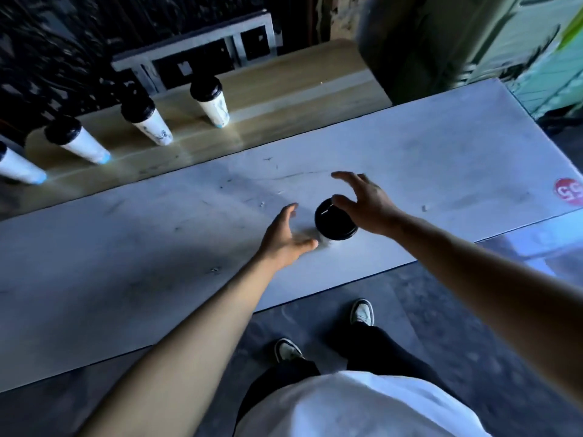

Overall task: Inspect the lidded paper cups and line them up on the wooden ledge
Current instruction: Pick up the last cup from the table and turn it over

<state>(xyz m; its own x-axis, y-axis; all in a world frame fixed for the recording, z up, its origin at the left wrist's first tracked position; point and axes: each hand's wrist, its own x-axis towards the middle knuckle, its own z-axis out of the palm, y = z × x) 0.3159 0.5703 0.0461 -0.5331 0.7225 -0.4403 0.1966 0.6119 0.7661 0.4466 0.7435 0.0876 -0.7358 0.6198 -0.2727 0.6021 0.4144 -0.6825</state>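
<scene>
A paper cup with a black lid (333,221) stands upright on the pale grey table (157,247), seen from above. My left hand (285,238) hovers just left of it, fingers spread, not touching. Over the cup's right side reaches my right hand (362,203), fingers spread, thumb close to the lid rim; contact is unclear. On the wooden ledge (284,89) behind the table several white cups with black lids stand in a row: one (212,104), another (146,121), a third (75,140), and one cut off by the left edge (19,168).
A grey framed panel (195,48) leans behind the ledge. A dark post (394,42) rises at the ledge's right end. A red round sticker (568,190) sits on the table's right end. My feet stand on the dark floor (426,310) below the table's near edge.
</scene>
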